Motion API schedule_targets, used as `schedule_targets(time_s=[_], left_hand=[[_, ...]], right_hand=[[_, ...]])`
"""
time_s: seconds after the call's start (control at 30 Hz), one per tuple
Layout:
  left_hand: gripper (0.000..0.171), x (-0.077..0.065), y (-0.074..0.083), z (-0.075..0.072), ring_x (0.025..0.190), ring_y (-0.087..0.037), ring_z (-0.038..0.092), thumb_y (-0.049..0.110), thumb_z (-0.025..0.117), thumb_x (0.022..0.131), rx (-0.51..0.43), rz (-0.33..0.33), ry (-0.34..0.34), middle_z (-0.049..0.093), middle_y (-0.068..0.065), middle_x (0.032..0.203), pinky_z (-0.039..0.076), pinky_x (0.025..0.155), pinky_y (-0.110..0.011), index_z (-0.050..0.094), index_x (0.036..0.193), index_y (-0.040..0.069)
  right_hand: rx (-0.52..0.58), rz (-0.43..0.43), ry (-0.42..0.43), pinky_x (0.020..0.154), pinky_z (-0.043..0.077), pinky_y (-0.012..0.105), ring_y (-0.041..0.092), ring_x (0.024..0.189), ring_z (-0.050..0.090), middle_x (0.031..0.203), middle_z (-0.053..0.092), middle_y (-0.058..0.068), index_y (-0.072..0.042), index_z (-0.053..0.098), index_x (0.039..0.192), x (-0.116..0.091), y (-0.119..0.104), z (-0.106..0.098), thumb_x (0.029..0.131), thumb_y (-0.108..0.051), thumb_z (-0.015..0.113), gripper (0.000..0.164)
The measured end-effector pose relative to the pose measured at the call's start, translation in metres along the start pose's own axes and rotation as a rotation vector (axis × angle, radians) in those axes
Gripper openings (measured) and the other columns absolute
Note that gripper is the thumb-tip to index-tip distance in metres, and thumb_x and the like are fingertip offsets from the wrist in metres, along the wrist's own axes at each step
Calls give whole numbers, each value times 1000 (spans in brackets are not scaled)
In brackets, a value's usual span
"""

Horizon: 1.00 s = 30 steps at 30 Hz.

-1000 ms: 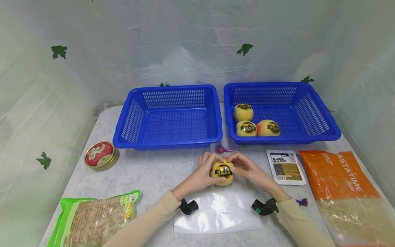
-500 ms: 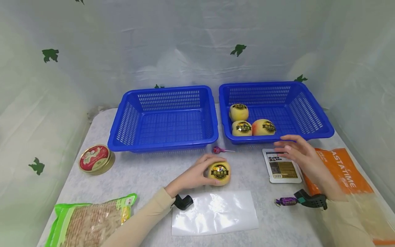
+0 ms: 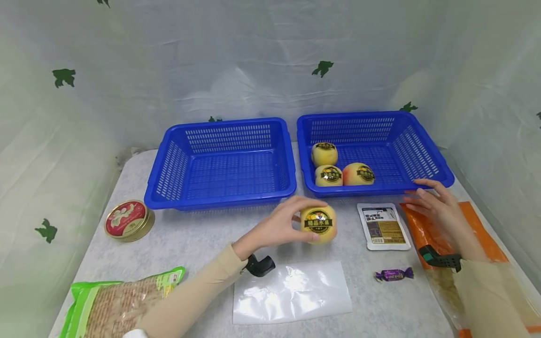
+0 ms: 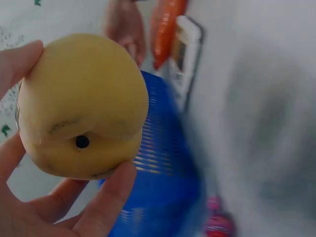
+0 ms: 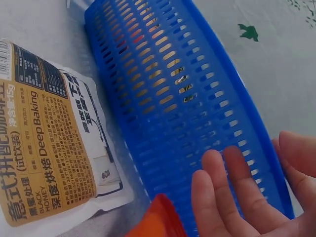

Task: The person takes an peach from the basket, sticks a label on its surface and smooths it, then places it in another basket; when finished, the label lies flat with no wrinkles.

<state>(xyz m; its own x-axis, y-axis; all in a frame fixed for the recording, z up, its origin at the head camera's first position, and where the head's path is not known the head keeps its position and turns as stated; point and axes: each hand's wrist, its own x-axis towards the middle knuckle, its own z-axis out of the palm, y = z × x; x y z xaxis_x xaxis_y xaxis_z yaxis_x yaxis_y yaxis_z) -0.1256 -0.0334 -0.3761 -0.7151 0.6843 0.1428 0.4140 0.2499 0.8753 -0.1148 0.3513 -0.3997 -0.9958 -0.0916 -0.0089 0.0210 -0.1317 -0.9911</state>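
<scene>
A yellow peach with a black label is held by my left hand, thumb on its near side and fingers behind. It seems raised off the table. In the left wrist view the peach's unlabelled side shows a small dark hole. At the right blue basket's front right corner is my right hand, fingers spread. The right wrist view has several fingers before the basket's outer wall and a digit beyond the rim; contact is unclear. Three labelled peaches sit in that basket's left part.
Beside it stands another blue basket. A lollipop is largely hidden by the left hand. A white pouch, purple candy, orange bag, clear plastic sheet, green bag and round red tin lie about the table.
Both hands held the peach one second ago. The right hand has let go and moved right to the basket corner. My left hand has lifted the peach and shifted it rightward.
</scene>
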Motion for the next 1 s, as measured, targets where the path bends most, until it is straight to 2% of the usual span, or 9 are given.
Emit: schedule_targets(time_s=[0.1, 0.2, 0.3, 0.37, 0.53, 0.73, 0.87, 1.0], left_hand=[[62, 24, 16, -9, 103, -11, 46, 28, 76, 72, 5, 39, 33, 47, 1, 116, 48, 75, -21, 50, 128, 22], [62, 53, 25, -21, 101, -11, 46, 30, 75, 73, 48, 51, 78, 46, 0, 117, 48, 74, -19, 49, 129, 22], [61, 84, 28, -33, 98, -10, 43, 36, 72, 75, 148, 47, 109, 47, 2, 116, 45, 73, -19, 47, 130, 24], [61, 105, 29, -39, 98, -10, 42, 38, 70, 76, 223, 41, 106, 47, 4, 115, 44, 73, -22, 46, 130, 25], [60, 150, 23, -50, 104, -8, 40, 37, 68, 78, 372, 22, 27, 47, 6, 116, 40, 79, -25, 43, 132, 26], [60, 194, 6, -52, 107, -9, 39, 37, 66, 80, 445, -30, -86, 45, 4, 121, 37, 84, -24, 40, 133, 27], [61, 215, 0, -49, 110, -11, 40, 37, 66, 80, 462, -85, -119, 45, 2, 124, 35, 89, -25, 39, 134, 25], [61, 226, 0, -41, 113, -11, 38, 37, 66, 81, 490, -139, -114, 45, 3, 126, 28, 97, -27, 38, 134, 26]], right_hand=[[45, -2, 11, 76, 50, 27, 20, 90, 63, 104, 61, 6, -3, 38, 125, 3, 5, -2, 95, -9, 43, 32], [43, -12, 17, 75, 50, 28, 21, 89, 63, 104, 60, 7, 0, 36, 125, 5, 8, -2, 94, -9, 45, 34], [39, -12, 28, 75, 50, 29, 22, 89, 63, 105, 58, 7, 1, 34, 126, 6, 10, -3, 94, -10, 46, 36], [34, -9, 39, 74, 51, 29, 22, 89, 63, 106, 58, 7, 1, 34, 125, 7, 11, -3, 94, -11, 46, 36], [36, -10, 51, 73, 51, 30, 22, 87, 63, 105, 58, 7, 0, 34, 123, 8, 13, -2, 94, -12, 47, 34], [13, -3, 64, 73, 51, 29, 22, 88, 63, 107, 57, 9, -3, 36, 122, 9, 11, -2, 94, -14, 47, 33], [-14, 9, 76, 73, 51, 30, 23, 90, 63, 109, 55, 10, -7, 38, 121, 9, 11, -2, 93, -16, 48, 31], [-27, 12, 83, 72, 51, 30, 22, 90, 63, 109, 54, 8, -8, 38, 121, 9, 11, -3, 93, -17, 49, 31]])
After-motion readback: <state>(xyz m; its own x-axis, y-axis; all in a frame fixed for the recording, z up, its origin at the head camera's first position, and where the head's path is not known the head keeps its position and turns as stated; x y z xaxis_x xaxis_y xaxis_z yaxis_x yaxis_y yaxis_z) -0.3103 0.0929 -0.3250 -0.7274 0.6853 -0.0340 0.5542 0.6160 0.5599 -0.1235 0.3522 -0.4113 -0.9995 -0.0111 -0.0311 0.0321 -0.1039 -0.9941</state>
